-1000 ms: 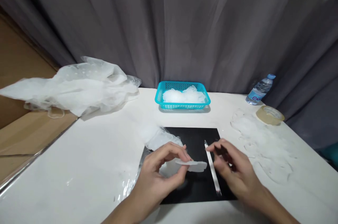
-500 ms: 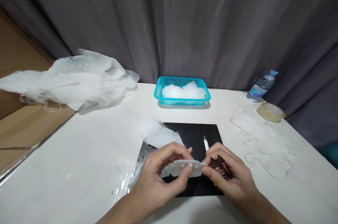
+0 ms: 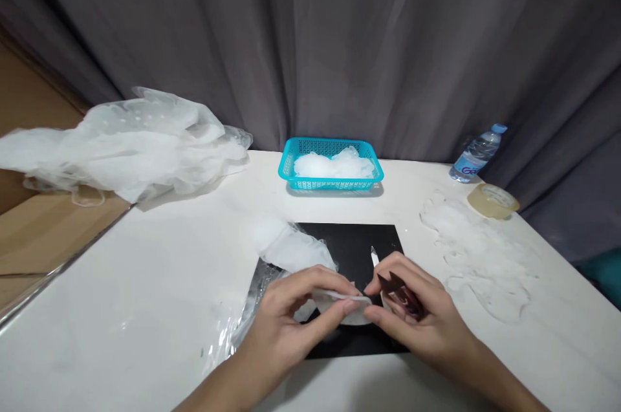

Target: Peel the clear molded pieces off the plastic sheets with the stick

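Observation:
My left hand (image 3: 303, 318) pinches a flat, translucent white piece (image 3: 358, 315) with a rounded edge between thumb and fingers; its exact kind is unclear. Against the right edge of that piece rest the fingertips of my right hand (image 3: 420, 305). Tucked in the right palm is a small dark maroon wrapper (image 3: 400, 295) with jagged ends. Below both hands lies a black mat (image 3: 356, 247). A white pointed tool (image 3: 374, 257) lies on it, partly hidden by the right hand. White gauzy material (image 3: 295, 250) and crinkled clear plastic (image 3: 247, 312) overlap the mat's left side.
A turquoise basket (image 3: 332, 183) with white fluffy material stands at the back. A heap of white sheer fabric (image 3: 150, 147) lies at the left, over a cardboard box (image 3: 58, 224). To the right are a water bottle (image 3: 478, 154), a tape roll (image 3: 492, 201) and thin white material (image 3: 480, 257).
The white piece has been tilted, so its row of small nubs no longer shows. My right fingers have shifted slightly along its edge. The view has moved a little.

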Tool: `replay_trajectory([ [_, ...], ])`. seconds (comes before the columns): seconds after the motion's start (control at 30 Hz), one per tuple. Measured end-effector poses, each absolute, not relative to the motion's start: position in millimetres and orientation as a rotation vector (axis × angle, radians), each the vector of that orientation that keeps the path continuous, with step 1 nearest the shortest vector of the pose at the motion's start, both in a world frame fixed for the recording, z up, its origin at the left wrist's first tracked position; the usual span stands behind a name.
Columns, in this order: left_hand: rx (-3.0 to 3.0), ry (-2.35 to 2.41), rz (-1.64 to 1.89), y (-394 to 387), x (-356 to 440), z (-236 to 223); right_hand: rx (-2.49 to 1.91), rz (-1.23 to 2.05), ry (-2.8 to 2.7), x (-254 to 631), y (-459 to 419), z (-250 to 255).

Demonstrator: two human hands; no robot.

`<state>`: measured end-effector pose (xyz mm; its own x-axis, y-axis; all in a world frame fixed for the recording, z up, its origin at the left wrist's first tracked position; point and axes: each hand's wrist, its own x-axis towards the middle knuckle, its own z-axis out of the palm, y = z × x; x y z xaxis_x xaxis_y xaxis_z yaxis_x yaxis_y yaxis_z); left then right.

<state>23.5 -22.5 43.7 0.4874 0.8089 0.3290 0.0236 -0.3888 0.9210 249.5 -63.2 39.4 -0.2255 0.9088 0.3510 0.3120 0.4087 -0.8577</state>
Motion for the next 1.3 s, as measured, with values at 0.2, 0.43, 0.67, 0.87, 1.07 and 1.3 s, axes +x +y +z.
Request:
replay_trajectory([
  [0.2, 1.728, 0.709, 1.002, -21.5, 24.1, 44.2, -1.028, 0.776, -1.787, 252.8, -62.6, 39.7],
  [0.43, 1.760, 0.653, 0.958, -21.0, 19.0, 41.0, -1.031, 0.867, -1.786, 257.0, -61.7, 33.8],
  [0.67, 1.775, 0.650, 0.989, -19.9, 20.8, 43.2, -0.940, 0.692, -1.787, 257.1, -60.3, 36.4],
  [0.87, 1.940, 0.579, 1.005, -18.3, 23.8, 43.8, -0.887, 0.584, -1.807, 252.2, -62.8, 37.6],
  [1.07, 1.938, 0.533, 1.041, -16.6, 21.1, 45.2, -0.922, 0.649, -1.838, 256.0, -65.9, 38.1],
  [1.3, 1.947, 0.549, 1.056, -17.5, 21.2, 50.1, -0.937, 0.612, -1.841, 261.7, -64.3, 37.2],
])
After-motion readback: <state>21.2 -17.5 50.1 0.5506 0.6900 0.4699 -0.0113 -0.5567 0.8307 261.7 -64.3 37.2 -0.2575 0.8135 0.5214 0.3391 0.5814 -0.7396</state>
